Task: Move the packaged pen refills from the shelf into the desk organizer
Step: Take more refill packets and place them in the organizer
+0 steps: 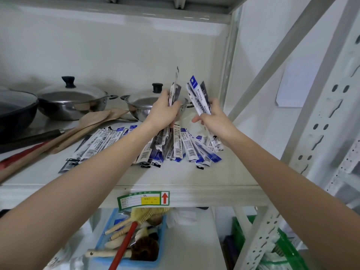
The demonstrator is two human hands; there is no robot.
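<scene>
A bunch of packaged pen refills (pixel 174 94) is gripped in the left hand (pixel 163 112), another bunch (pixel 198 98) in the right hand (pixel 214 118), above the refill pile (pixel 175 147) spread on the shelf (pixel 175 178).

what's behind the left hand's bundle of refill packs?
Behind the left hand and its refill packs stands a lidded steel pot. Its black knob and left side show; its right side is mostly covered by the hand and packs.

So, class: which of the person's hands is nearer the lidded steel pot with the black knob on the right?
Left. The left hand overlaps the lidded steel pot in view, gripping refill packets; the right hand holds more packets off to the pot's right.
</scene>
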